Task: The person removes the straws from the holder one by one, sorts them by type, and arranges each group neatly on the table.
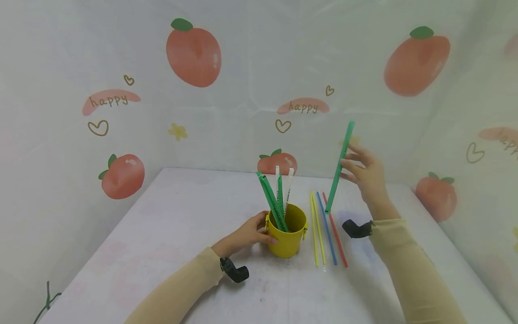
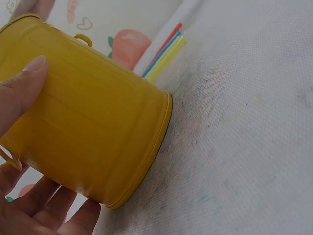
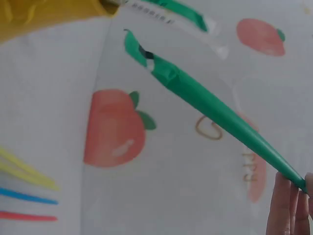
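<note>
A small yellow bucket (image 1: 286, 245) stands upright on the table, with my left hand (image 1: 252, 231) gripping its left side. In the left wrist view the thumb lies on the wall of the bucket (image 2: 93, 117), the fingers around the other side. Several green and white wrapped straws (image 1: 272, 200) lean inside it, their lower ends hidden. My right hand (image 1: 369, 175) pinches a long green wrapped straw (image 1: 338, 175), held tilted in the air to the bucket's right. The right wrist view shows the creased lower end of this green straw (image 3: 195, 98) pointing away from the fingers.
Two yellow straws (image 1: 314, 234), a blue straw (image 1: 329, 236) and a red straw (image 1: 338, 240) lie side by side right of the bucket. A white cloth with peach prints hangs behind the table (image 1: 194, 211). Some green string (image 1: 47, 299) shows at the lower left.
</note>
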A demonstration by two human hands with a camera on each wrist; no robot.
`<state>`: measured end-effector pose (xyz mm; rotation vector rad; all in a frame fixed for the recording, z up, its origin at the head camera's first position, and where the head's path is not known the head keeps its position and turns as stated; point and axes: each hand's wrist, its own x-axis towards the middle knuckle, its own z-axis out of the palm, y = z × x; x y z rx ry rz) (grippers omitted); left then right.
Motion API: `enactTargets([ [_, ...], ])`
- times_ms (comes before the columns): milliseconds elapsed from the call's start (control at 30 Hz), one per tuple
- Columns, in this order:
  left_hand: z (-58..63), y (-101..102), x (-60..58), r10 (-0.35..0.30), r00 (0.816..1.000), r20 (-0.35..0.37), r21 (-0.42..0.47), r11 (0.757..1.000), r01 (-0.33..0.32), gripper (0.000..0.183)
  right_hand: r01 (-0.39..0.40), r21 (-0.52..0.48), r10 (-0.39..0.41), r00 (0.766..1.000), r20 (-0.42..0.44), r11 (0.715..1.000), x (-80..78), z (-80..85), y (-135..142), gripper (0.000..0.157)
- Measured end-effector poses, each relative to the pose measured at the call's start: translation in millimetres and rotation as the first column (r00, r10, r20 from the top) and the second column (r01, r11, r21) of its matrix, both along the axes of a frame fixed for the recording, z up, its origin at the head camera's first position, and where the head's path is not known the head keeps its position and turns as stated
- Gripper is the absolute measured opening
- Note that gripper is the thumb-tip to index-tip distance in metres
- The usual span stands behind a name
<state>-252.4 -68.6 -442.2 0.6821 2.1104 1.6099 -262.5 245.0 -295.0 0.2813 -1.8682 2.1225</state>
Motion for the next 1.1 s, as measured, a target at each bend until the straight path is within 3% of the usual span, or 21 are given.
enactTargets([
  [500, 2.0, 0, 1.4, 0.002, 1.000, 0.010, -0.010, 1.000, -0.002, 0.078, 0.042, 0.203, -0.066, 0.992, 0.110, 0.978, -16.2, -34.3, 38, 0.064],
  [767, 2.5, 1, 1.6, 0.004, 1.000, 0.026, -0.002, 1.000, -0.004, 0.079, -0.015, 0.412, -0.086, 0.971, 0.225, 0.911, -23.5, -59.9, 52, 0.063],
  [1100, 2.3, 1, 1.5, 0.012, 1.000, 0.019, -0.014, 1.000, -0.011, 0.079, -0.120, 0.490, -0.086, 0.922, 0.378, 0.864, -27.6, -87.1, 54, 0.061],
])
